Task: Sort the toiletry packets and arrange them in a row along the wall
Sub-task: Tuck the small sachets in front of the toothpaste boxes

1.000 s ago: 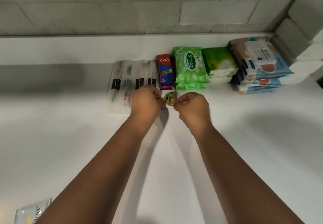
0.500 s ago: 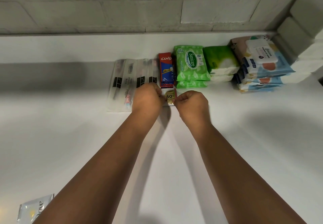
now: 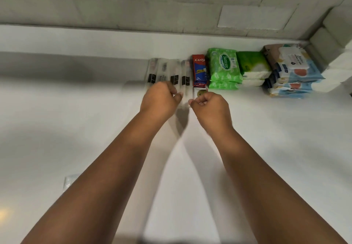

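Along the wall (image 3: 133, 5), the clear sachets (image 3: 167, 72) lay leftmost, then the toothpaste box (image 3: 199, 70), the Sanicare packs (image 3: 224, 68), tissue packs (image 3: 253, 66) and wipes stack (image 3: 293, 70) rightmost. Both hands (image 3: 162, 99) sat before the box.

Your two forearms are bare from the bottom edge of the view up to the wrists. Your left hand (image 3: 161, 99) and right hand (image 3: 210, 106) are bare too, and both are softened by motion blur.
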{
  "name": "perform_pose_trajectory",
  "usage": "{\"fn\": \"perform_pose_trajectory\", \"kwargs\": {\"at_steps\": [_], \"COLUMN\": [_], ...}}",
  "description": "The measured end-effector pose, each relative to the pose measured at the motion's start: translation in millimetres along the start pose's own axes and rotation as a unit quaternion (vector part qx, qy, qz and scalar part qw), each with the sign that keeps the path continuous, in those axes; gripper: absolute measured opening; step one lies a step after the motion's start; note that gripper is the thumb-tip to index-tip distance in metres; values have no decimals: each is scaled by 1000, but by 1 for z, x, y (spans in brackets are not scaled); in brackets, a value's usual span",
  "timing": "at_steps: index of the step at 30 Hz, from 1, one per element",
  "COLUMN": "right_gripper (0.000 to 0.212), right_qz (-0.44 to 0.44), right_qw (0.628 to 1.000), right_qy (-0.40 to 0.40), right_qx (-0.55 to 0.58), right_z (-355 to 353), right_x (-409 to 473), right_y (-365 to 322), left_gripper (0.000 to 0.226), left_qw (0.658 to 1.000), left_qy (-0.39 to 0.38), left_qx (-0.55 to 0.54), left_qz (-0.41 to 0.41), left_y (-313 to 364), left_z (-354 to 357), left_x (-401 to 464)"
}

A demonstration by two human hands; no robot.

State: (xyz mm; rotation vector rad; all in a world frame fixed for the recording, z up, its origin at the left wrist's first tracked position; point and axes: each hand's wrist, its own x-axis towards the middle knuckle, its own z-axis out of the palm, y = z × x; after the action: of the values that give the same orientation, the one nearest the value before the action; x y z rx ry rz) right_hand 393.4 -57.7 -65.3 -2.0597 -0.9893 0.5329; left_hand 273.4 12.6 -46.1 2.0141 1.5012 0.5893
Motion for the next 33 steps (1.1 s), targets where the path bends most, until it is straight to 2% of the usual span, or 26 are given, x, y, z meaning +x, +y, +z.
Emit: {"fn": "perform_pose_trajectory", "kwargs": {"at_steps": [8, 18, 23, 25, 33], "right_gripper": [19, 15, 55, 61, 46], "right_qz": [-33, -73, -139, -158, -150], "right_qw": [993, 976, 949, 940, 943], "right_qy": [-115, -198, -248, -251, -215], "right_qx": [-15, -60, -138, -171, -205], "right_z": [49, 116, 134, 136, 145], "right_x": [-92, -181, -205, -209, -217], "right_y": [-39, -70, -77, -79, -84], "left_gripper": [19, 14, 11, 12, 15], "left_qw": [998, 994, 991, 990, 988], "left_qy": [-63, -100, -128, -134, -141], "left_qx": [12, 46, 36, 32, 28], "left_qz": [-13, -13, 6, 16, 48], "left_y": [-81, -192, -218, -222, -230], "left_z": [-81, -151, -163, -163, -164], "left_x": [-67, -135, -150, -152, -151]}}
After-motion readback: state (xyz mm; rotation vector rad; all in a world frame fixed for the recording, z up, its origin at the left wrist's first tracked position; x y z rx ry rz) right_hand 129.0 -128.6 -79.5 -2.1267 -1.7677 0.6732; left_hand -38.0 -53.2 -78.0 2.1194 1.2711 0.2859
